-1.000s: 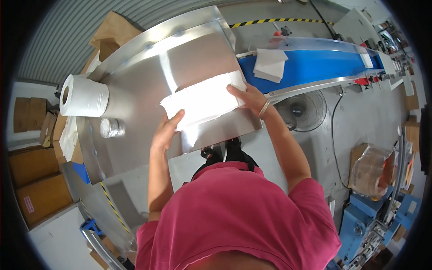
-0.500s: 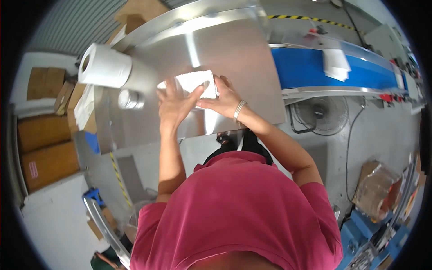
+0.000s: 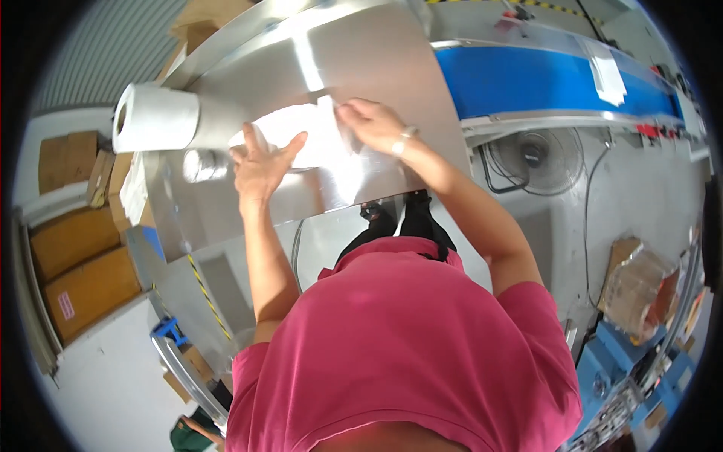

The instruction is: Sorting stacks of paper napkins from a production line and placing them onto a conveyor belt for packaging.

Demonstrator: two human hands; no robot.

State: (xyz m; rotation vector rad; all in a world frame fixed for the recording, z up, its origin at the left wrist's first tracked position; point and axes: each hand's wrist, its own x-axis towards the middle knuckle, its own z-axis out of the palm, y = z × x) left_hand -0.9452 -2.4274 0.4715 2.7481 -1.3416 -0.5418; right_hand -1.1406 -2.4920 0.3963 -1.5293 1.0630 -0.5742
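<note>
The steel surface (image 3: 361, 68) lies under both hands and runs well beyond them on every side. Beyond the right hand, past the surface's far edge, a blue conveyor belt (image 3: 527, 79) carries one white folded piece (image 3: 606, 71), well apart from the hands. Off to the left of the left hand, below the surface, brown cardboard boxes (image 3: 71, 271) are stacked; their contents cannot be seen. Beyond and left of the left hand, a large white paper roll (image 3: 158, 117) lies on its side on the surface. The white sheet (image 3: 301, 135) lies flat on the surface, directly between and under the two hands. Just left of the left hand stands a small shiny metal can (image 3: 197, 166); whether anything is in it cannot be told.

The left hand (image 3: 260, 166) is spread open, palm pressed down on the sheet's near-left part. The right hand (image 3: 369, 120) has its fingers curled onto the sheet's right edge, pinching it.
</note>
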